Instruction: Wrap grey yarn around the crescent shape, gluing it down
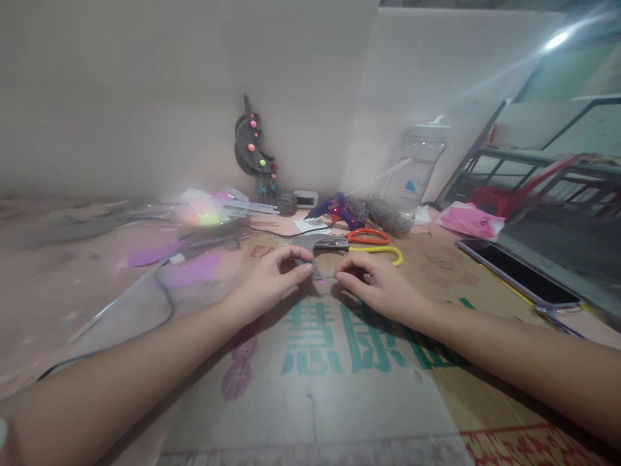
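My left hand [277,277] is closed, thumb and fingers pinching a grey crescent-shaped piece [316,268]. The piece curves toward my right hand, and a small pink-purple spot shows at its lower tip. Just to the right, my right hand [376,279] has its thumb and fingertips pressed together; anything between them is too small to make out. Behind both hands lie scissors [334,242] with one orange and one yellow handle. Farther back rests a blue glue gun [334,206] with a small red light.
A grey crescent ornament with coloured balls [251,145] stands against the wall. Grey yarn [383,213] and a clear bottle [422,168] are behind. At right lies a phone [524,272] near a pink packet [470,220]. Purple sheets [194,268] lie left. Printed cardboard [310,414] covers the table.
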The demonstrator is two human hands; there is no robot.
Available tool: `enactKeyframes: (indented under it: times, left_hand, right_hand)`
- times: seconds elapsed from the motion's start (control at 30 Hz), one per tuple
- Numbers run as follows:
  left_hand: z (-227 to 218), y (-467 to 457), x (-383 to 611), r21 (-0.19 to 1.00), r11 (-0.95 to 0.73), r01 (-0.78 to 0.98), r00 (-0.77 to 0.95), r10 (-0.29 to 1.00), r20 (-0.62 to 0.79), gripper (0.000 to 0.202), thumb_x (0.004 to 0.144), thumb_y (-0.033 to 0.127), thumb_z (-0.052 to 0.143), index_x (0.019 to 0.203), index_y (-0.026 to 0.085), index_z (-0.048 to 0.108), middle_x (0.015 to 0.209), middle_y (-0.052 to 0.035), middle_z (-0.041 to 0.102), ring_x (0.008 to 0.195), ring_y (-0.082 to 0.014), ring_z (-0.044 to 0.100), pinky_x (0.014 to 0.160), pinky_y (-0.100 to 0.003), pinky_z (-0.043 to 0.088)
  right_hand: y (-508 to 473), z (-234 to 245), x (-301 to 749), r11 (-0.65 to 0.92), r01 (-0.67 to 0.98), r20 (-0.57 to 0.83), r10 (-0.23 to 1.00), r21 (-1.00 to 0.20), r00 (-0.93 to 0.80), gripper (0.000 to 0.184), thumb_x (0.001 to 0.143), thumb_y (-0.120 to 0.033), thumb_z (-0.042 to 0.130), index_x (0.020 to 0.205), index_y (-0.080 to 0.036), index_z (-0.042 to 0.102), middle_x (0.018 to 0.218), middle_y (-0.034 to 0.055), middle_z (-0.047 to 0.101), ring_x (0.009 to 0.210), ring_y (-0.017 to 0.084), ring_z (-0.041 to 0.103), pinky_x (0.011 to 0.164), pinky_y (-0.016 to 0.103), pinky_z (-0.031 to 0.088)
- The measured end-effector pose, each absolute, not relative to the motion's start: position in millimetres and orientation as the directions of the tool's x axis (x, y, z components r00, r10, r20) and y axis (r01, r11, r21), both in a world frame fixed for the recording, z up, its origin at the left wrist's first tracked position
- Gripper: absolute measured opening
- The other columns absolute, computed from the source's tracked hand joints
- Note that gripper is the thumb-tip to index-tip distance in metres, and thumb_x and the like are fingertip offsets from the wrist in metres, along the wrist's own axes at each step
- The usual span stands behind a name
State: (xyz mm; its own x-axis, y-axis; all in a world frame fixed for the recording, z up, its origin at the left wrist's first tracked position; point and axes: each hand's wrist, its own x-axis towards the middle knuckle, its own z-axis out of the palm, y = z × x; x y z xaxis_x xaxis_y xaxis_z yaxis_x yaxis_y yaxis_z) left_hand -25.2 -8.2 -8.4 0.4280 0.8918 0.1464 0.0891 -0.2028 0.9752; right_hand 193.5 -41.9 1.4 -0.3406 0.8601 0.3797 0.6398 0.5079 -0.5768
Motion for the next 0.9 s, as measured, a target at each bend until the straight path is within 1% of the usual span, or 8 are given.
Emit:
enactKeyframes:
  times: [0.13,0.3,0.4,0.5,0.6,0.7,0.8,0.9]
  left_hand:
    - [-10,-6,-25,0.978,-0.189,0.083,0.418,0.898,0.138,0.03,0.079,0.039,0.069,0.095,0.017,0.058,0.085,-0.0007,0.06,0.077,-0.0151,0.06,0.071,-0.028,0.047]
    - [-10,-6,-26,0.975,-0.2,0.094,0.438,0.888,0.14,0.026,0.082,0.038,0.066,0.095,0.017,0.06,0.085,-0.0018,0.063,0.078,-0.0164,0.062,0.073,-0.03,0.047]
    - [-9,-7,-26,0.976,-0.199,0.093,0.445,0.885,0.138,0.025,0.083,0.038,0.066,0.095,0.017,0.062,0.086,-0.0021,0.064,0.079,-0.0161,0.062,0.072,-0.029,0.047]
    - [-7,-8,-26,0.974,-0.205,0.096,0.441,0.886,0.143,0.025,0.082,0.037,0.066,0.096,0.016,0.064,0.084,-0.0013,0.063,0.075,-0.014,0.06,0.069,-0.027,0.046]
    - [-6,-9,-24,0.978,-0.18,0.103,0.434,0.893,0.119,0.029,0.08,0.036,0.068,0.099,0.015,0.063,0.084,-0.0017,0.063,0.074,-0.0136,0.06,0.068,-0.026,0.047]
    - [-5,-11,-22,0.992,-0.101,0.076,0.474,0.879,0.054,0.039,0.076,0.035,0.075,0.106,0.017,0.059,0.084,-0.0017,0.066,0.078,-0.0159,0.065,0.069,-0.028,0.05]
    - [-5,-12,-22,0.997,-0.062,0.046,0.526,0.85,0.028,0.044,0.074,0.031,0.077,0.109,0.018,0.054,0.079,0.0003,0.067,0.074,-0.0148,0.066,0.066,-0.026,0.051]
    - [-6,-13,-23,0.991,-0.11,0.08,0.544,0.838,0.049,0.038,0.077,0.029,0.074,0.108,0.018,0.054,0.077,0.0012,0.067,0.07,-0.0121,0.064,0.063,-0.023,0.048]
  right_hand:
    - [-42,2,194,0.465,0.662,0.35,0.884,-0.588,-0.31,0.015,0.09,-0.025,0.056,0.097,-0.017,0.066,0.079,0.001,0.065,0.058,0.011,0.049,0.054,0.024,0.037]
    - [-49,7,195,0.476,0.58,0.42,0.875,-0.661,-0.24,0.024,0.096,-0.031,0.047,0.109,-0.018,0.063,0.087,0.0034,0.066,0.058,0.011,0.051,0.053,0.025,0.039]
    - [-51,5,194,0.461,0.523,0.358,0.887,-0.717,-0.29,0.029,0.093,-0.034,0.054,0.118,-0.019,0.059,0.104,0.0065,0.067,0.056,0.01,0.053,0.05,0.024,0.041]
    - [-49,0,192,0.463,0.515,0.308,0.881,-0.722,-0.36,0.036,0.088,-0.03,0.061,0.122,-0.02,0.054,0.115,0.0078,0.067,0.06,0.01,0.057,0.053,0.025,0.045]
    - [-45,-3,191,0.497,0.518,0.324,0.862,-0.696,-0.391,0.031,0.088,-0.026,0.061,0.118,-0.02,0.056,0.103,0.0057,0.069,0.072,0.014,0.063,0.063,0.026,0.051]
    - [-42,-3,192,0.52,0.563,0.366,0.853,-0.642,-0.371,0.021,0.088,-0.026,0.061,0.108,-0.02,0.06,0.09,0.0039,0.069,0.077,0.016,0.064,0.067,0.028,0.051]
    - [-41,-2,194,0.528,0.614,0.403,0.848,-0.587,-0.345,0.012,0.089,-0.026,0.061,0.098,-0.019,0.063,0.088,0.0038,0.069,0.076,0.017,0.062,0.069,0.029,0.05]
    - [-40,-1,195,0.537,0.634,0.416,0.84,-0.556,-0.347,0.009,0.091,-0.024,0.056,0.091,-0.018,0.063,0.086,0.0039,0.068,0.078,0.017,0.062,0.071,0.028,0.048]
